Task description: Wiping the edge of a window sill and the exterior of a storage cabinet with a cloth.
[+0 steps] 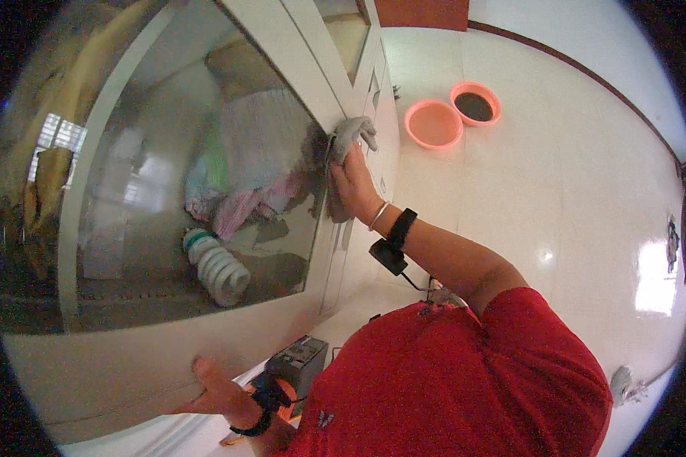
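My right hand (355, 185) grips a grey cloth (351, 137) against the pale frame (314, 68) of a glass-fronted cabinet. A bracelet and a black strap with a cabled device are on that wrist. At the lower left, my left hand (220, 388) is spread by the pale panel (143, 365) below the glass and holds nothing; whether it presses on the panel is hard to tell. Behind the glass pane (126, 240) lie a spiral fluorescent bulb (220, 271) and folded fabrics (257, 137). Reflections of a window blur parts of the glass.
Two pink plastic tubs stand side by side on the tiled floor (509, 188). The nearer tub (434, 125) looks pinkish inside; dark liquid fills the other tub (474, 107). A dark grey box-shaped object (300, 357) stands below the cabinet, between my left arm and my body.
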### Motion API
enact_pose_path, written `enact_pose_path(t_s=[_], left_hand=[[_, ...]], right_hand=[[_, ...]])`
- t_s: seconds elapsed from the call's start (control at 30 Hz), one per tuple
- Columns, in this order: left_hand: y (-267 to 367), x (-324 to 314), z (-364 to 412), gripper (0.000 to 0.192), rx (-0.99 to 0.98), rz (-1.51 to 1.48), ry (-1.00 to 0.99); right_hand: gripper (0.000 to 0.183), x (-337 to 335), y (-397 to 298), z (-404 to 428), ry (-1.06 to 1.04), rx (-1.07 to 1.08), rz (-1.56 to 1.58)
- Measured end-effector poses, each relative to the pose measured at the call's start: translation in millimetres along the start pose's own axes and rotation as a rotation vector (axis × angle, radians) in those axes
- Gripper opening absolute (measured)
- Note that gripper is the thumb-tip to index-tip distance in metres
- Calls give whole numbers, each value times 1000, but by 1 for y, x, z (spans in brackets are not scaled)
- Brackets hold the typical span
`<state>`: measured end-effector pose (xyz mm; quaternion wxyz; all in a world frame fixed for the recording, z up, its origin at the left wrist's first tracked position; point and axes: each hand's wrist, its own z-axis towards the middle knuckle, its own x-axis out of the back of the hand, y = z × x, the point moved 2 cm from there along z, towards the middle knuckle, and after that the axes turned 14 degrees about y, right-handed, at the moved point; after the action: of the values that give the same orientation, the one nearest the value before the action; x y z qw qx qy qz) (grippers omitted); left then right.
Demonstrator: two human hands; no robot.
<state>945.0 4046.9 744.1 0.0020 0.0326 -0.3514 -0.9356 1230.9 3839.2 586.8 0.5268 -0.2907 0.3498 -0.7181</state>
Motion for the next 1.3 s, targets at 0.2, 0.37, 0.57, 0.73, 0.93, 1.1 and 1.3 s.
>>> enact_pose_path(t_s=[0.2, 0.37, 0.57, 0.73, 0.93, 1.1, 1.3], left_hand=[[-5, 37, 7, 72, 177, -119, 96], [0, 44, 20, 61, 297, 225, 177], [53, 20, 12, 68, 343, 234, -326], [11, 39, -7, 53, 366, 60, 180], [28, -7, -35, 63, 265, 151, 256], [7, -2, -36, 69, 221, 223, 282], [1, 12, -46, 78, 158, 303, 322]], right_hand=[[53, 7, 19, 16, -83, -49, 64], [42, 18, 64, 66, -92, -83, 53], [47, 12, 107, 100, -67, -78, 22], [45, 21, 127, 141, -42, -110, 73], [45, 22, 175, 204, -16, -283, 218], [41, 34, 172, 249, 120, -195, 284], [34, 45, 148, 293, 147, -124, 411]])
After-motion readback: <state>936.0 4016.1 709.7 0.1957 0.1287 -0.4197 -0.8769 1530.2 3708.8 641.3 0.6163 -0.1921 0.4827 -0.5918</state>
